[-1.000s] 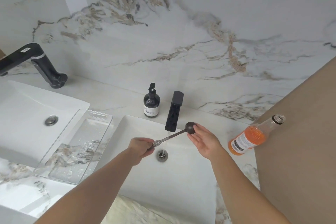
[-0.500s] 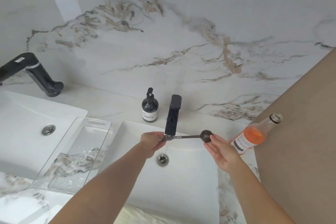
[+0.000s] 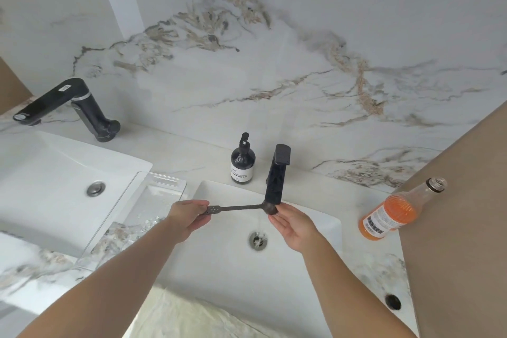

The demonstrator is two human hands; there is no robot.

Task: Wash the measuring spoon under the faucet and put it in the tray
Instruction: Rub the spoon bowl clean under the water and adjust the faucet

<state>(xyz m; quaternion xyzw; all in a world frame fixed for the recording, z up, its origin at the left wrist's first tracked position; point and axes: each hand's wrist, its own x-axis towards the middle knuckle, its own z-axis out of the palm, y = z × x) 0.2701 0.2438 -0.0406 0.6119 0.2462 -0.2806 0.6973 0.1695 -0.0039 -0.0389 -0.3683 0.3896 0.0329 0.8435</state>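
A dark metal measuring spoon (image 3: 236, 207) lies level over the white sink (image 3: 315, 230). My left hand (image 3: 189, 214) pinches its perforated handle end. The spoon's round bowl sits right under the spout of the black faucet (image 3: 277, 175), where a thin stream of water runs down to the drain (image 3: 258, 240). My right hand (image 3: 293, 225) touches the bowl with its fingertips, fingers spread. The clear tray (image 3: 153, 195), wet with droplets, lies on the counter to the left of the sink.
A black soap pump bottle (image 3: 242, 162) stands behind the sink. An orange drink bottle (image 3: 392, 214) stands at the right by a tan panel (image 3: 461, 228). A second sink (image 3: 41, 178) with a black faucet (image 3: 79, 107) is at the left.
The spoon's bowl went out to the right past the spout, then came back left under it. The handle has levelled out. Both hands followed it.
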